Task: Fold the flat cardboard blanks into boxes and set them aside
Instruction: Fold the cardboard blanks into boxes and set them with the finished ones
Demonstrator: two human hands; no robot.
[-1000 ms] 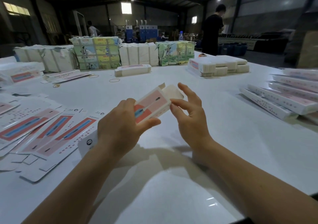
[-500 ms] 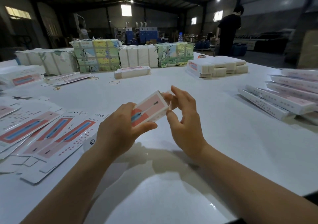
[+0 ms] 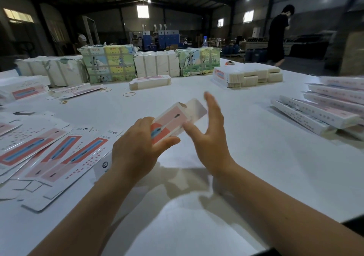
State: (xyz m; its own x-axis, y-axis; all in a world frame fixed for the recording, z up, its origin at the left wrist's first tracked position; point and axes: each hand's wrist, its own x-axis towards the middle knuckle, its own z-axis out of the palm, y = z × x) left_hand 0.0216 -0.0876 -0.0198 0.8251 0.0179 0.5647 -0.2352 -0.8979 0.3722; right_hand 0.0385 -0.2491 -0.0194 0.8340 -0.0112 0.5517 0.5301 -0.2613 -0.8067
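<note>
One box (image 3: 173, 123) half-closed: left hand (image 3: 136, 149) gripped it, right hand (image 3: 212, 135) fingers spread beside its flap (image 3: 197, 109), which probably needed tucking next.

A pink-and-white box (image 3: 173, 121), partly folded with its far end flap open, tilts above the bench (image 3: 246, 157). Flat blanks (image 3: 53, 151) fan out left of it; finished boxes (image 3: 323, 110) lie stacked right.

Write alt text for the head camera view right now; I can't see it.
Left hand grips a half-folded pink box above the white table, its end flap open; the open right hand is beside that end. Flat blanks lie left, finished boxes right.
</note>
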